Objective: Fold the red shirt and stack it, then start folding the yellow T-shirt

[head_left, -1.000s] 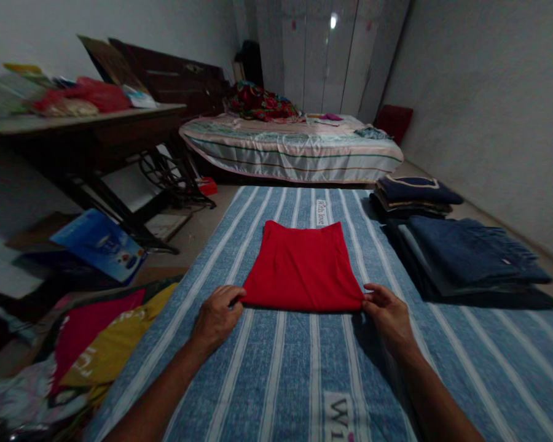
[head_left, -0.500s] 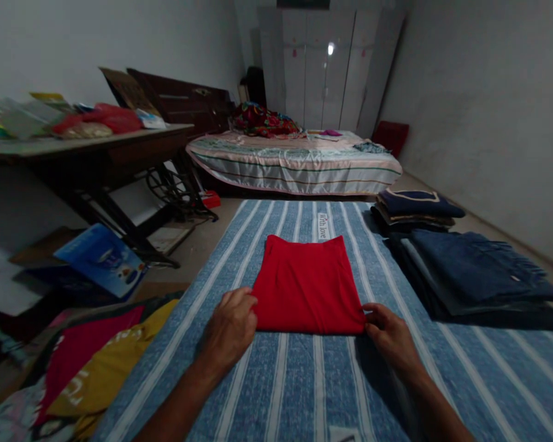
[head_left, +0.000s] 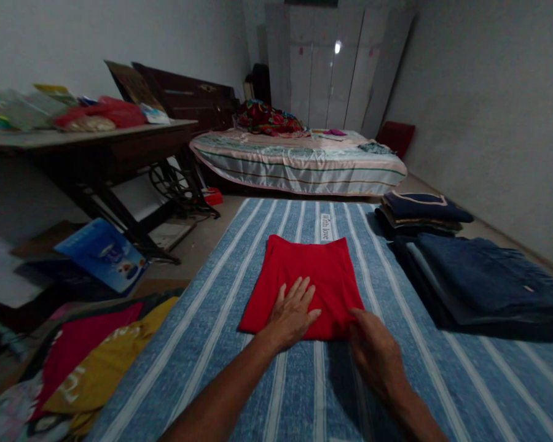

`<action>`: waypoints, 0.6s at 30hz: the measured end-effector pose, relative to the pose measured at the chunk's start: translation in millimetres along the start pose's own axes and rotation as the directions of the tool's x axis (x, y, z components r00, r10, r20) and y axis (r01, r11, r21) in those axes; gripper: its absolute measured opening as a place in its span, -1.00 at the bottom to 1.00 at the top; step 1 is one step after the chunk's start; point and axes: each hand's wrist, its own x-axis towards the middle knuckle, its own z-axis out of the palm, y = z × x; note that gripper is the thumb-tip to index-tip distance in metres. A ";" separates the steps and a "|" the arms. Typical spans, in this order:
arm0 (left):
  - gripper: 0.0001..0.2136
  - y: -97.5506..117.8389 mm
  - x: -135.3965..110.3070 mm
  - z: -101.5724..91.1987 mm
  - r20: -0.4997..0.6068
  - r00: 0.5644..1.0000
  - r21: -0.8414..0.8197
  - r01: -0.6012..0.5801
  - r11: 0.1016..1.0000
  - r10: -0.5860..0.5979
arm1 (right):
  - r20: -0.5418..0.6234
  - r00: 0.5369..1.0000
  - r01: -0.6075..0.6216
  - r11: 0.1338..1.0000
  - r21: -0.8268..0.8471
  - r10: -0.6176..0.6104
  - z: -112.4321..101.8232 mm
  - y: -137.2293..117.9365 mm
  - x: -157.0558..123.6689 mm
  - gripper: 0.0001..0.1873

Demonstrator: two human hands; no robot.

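Your left hand [head_left: 292,318] lies flat, fingers slightly spread, on the red cloth [head_left: 328,279] just below the frame's centre, likely to keep it smooth; your right hand [head_left: 378,351] curls at its lower right corner, perhaps steadying that edge, though whether it pinches I cannot tell; dark folded clothes [head_left: 483,270] sit at frame right, presumably clear of your hands

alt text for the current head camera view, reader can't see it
A person's left hand lies open on a red cloth, the right hand at its near right corner, on a blue-and-white striped cover. Stacks of folded dark clothes sit to the right; a bed stands beyond.
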 end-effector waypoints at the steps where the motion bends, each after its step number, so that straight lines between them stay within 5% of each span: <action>1: -0.49 0.9 -0.4 -3.0 0.013 1.000 0.005 0.009 1.000 -0.009 | 0.051 0.994 0.097 0.995 -0.007 -0.097 9.2 -7.2 2.8 -0.64; 5: -0.48 0.8 -4.1 -11.6 0.034 0.996 0.015 0.084 0.996 -0.084 | 0.242 0.957 0.208 0.957 -0.200 -0.158 36.6 -14.3 10.3 -0.50; 9: -0.42 -6.2 -15.1 -10.0 -0.010 0.985 0.055 0.170 0.984 -0.170 | 0.351 0.932 0.200 0.937 -0.286 -0.092 35.2 0.1 5.6 -0.38; 18: -0.41 -12.9 -19.3 -18.5 -0.114 0.976 0.104 0.196 0.975 -0.184 | 0.308 0.951 0.076 0.941 -0.331 0.031 24.1 -12.6 14.4 -0.38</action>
